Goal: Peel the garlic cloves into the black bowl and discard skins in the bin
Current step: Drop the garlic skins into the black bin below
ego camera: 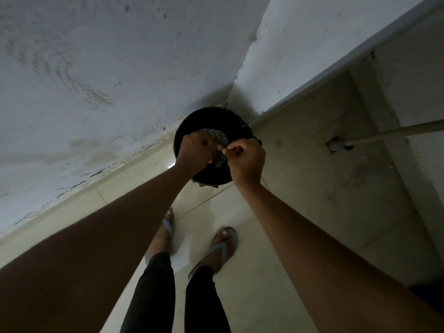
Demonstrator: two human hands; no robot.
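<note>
Both forearms, closest to the lens, extended forward and down from the lower corners of the frame toward a black round bin [211,116] standing on the floor in the corner where two pale walls met. Left hand [194,150] was positioned over the bin's opening with its fingers curled; what it gripped could not be made out in the dim light. Right hand [245,159] was also over the opening, fingers curled inward, thumb and forefinger brought together as if pinching something small; the item itself was too small and dark to identify. Between the two hands, inside the bin, a greyish crinkled material [217,138] was visible, possibly a liner or refuse; it could not be determined which. No garlic clove could be picked out with certainty.

Below the arms, two feet in blue-strapped sandals [222,248] stood on light tiled floor [252,272], with legs in dark trousers. To the right, a recessed concrete alcove [336,140] held a corrugated hose [394,132] running from a wall fitting.
</note>
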